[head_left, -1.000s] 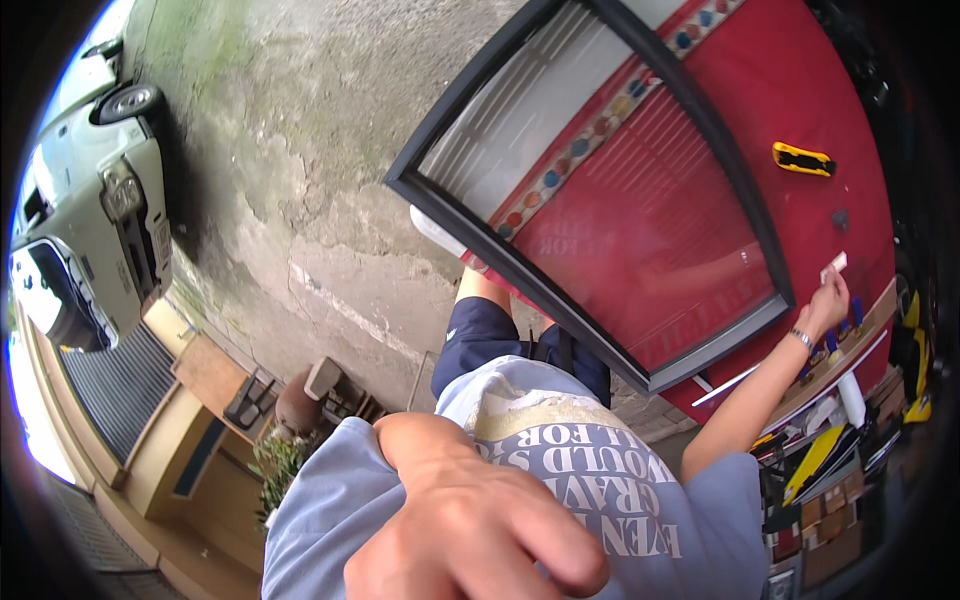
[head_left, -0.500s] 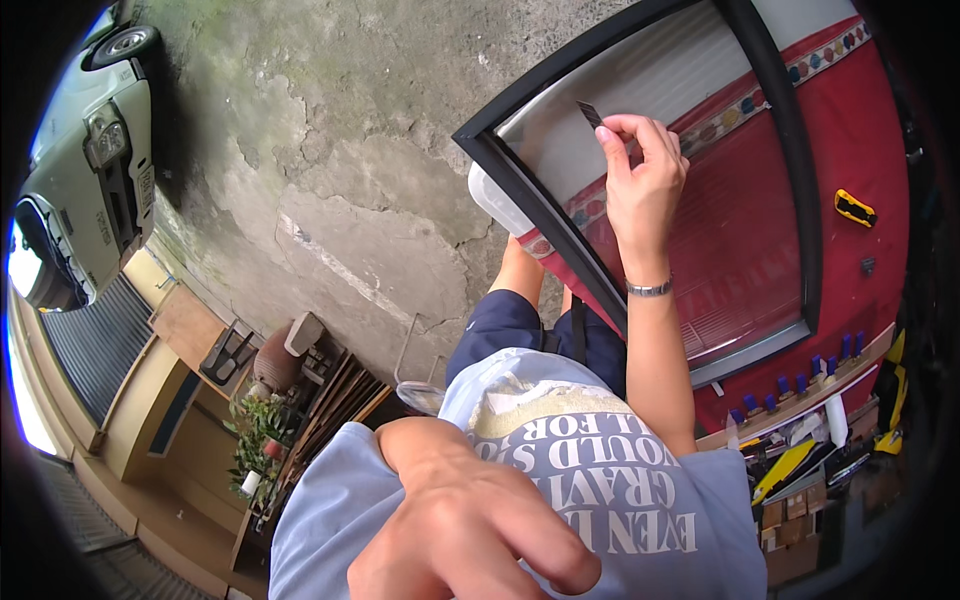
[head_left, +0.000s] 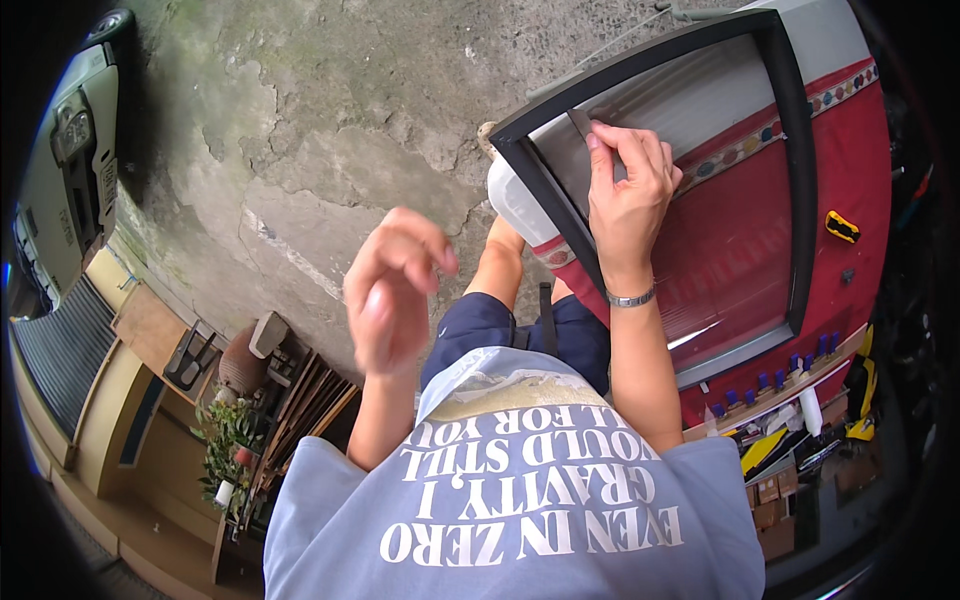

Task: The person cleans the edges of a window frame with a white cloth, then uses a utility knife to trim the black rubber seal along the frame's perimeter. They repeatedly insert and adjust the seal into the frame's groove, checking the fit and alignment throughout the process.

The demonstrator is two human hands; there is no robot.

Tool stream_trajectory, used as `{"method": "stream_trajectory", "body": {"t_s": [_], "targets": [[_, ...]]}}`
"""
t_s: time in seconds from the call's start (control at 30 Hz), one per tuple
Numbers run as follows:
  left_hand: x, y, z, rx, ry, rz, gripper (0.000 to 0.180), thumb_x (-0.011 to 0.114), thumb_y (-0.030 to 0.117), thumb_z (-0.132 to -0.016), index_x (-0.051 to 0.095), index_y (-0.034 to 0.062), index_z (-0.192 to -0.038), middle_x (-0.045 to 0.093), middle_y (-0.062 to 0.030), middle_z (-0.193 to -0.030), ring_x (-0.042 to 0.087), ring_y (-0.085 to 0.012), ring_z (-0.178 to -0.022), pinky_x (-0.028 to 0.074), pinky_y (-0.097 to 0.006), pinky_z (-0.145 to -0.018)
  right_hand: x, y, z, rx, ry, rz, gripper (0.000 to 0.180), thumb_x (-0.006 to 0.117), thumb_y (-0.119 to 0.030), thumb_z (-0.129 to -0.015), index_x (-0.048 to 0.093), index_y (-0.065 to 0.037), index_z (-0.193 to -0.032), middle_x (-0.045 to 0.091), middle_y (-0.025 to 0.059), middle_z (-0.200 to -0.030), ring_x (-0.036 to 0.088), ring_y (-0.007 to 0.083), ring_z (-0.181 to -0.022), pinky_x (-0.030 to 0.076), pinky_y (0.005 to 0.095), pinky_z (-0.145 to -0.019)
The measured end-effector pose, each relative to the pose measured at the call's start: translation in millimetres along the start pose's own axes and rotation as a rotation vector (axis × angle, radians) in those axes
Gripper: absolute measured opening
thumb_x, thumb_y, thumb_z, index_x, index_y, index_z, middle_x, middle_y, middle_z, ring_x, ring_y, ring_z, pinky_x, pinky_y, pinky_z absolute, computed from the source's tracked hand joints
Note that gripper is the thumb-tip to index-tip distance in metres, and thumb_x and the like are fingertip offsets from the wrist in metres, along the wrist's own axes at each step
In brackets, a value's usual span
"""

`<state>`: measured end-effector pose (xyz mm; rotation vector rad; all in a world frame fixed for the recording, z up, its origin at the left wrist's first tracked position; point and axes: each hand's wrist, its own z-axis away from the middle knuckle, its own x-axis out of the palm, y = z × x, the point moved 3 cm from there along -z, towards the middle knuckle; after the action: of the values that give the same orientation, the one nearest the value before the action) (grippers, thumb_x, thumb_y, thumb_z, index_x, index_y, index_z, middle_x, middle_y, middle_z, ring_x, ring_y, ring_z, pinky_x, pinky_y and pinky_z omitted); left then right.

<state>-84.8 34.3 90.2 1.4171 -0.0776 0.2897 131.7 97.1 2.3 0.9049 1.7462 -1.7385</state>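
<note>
A black-framed panel with a clear pane [head_left: 715,265] lies on the red cloth at the right. My right hand [head_left: 635,185] is over the pane, near its far left corner. Its thumb and fingers pinch a small, flat, dark strip [head_left: 579,122] like a blade, close to the inner edge of the black frame [head_left: 545,170]. The strip's lower end is hidden by the fingertips. My left hand [head_left: 395,285] is raised in front of my shorts, away from the panel. Its fingers are loosely bent, apart from the thumb, and somewhat blurred; nothing shows in them.
A yellow-and-black utility knife [head_left: 842,227] lies on the red cloth [head_left: 855,165] right of the frame. Blue clamps [head_left: 765,381] line a wooden rack at the near right, beside assorted tools. A white vehicle [head_left: 65,190], a potted plant [head_left: 230,440] and stacked boards [head_left: 305,400] stand left on cracked concrete.
My left hand has moved forward and left from close under the camera. The right hand has brought the strip beside the frame's inner edge. The view has shifted slightly.
</note>
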Motion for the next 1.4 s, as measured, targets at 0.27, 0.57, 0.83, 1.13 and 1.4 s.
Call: {"method": "stream_trajectory", "body": {"t_s": [0.27,0.57,0.83,1.13,1.4], "targets": [[-8,-116,32,-0.433,0.109,-0.566,0.028,0.067,0.017,-0.1,0.054,0.0008,-0.119,0.062,-0.0087,-0.112,0.06,-0.0146,-0.092,0.051,-0.031,-0.081,3,-5,3,0.005,-0.024,0.013,0.012,0.074,-0.011,-0.09,0.074,-0.016,-0.1,0.067,-0.0014,-0.095,0.061,0.0231,-0.091,0.041,0.0388,-0.082],[5,-142,30,-0.507,0.037,-0.472,0.056,0.076,0.027,-0.094,0.046,-0.0031,-0.129,0.067,-0.0188,-0.115,0.068,-0.0253,-0.099,0.054,-0.036,-0.085,6,-11,11,0.023,-0.056,0.008,0.01,0.074,-0.012,-0.09,0.075,-0.016,-0.098,0.067,-0.0013,-0.094,0.061,0.0225,-0.09,0.041,0.0383,-0.082],[3,-144,29,-0.518,0.012,-0.485,0.055,0.077,0.028,-0.093,0.047,-0.002,-0.129,0.068,-0.0182,-0.113,0.067,-0.0262,-0.101,0.053,-0.038,-0.089,7,-14,13,0.023,-0.058,-0.003,0.011,0.073,-0.012,-0.09,0.075,-0.016,-0.1,0.066,-0.0009,-0.092,0.061,0.0226,-0.09,0.041,0.0381,-0.083],[3,-145,29,-0.503,0.014,-0.49,0.056,0.077,0.028,-0.093,0.047,-0.0024,-0.129,0.069,-0.0206,-0.111,0.069,-0.0296,-0.097,0.054,-0.039,-0.087,9,-18,16,0.028,-0.082,0.004,0.01,0.073,-0.011,-0.09,0.075,-0.015,-0.099,0.066,0.0001,-0.093,0.061,0.0233,-0.09,0.042,0.0395,-0.084],[5,-143,29,-0.501,0.017,-0.5,0.055,0.076,0.025,-0.094,0.045,-0.0036,-0.129,0.069,-0.0221,-0.114,0.07,-0.0301,-0.099,0.054,-0.039,-0.087,8,-16,15,0.038,-0.07,-0.014,0.012,0.073,-0.01,-0.089,0.075,-0.015,-0.099,0.067,0.0002,-0.095,0.061,0.0235,-0.09,0.041,0.0388,-0.081]]}}
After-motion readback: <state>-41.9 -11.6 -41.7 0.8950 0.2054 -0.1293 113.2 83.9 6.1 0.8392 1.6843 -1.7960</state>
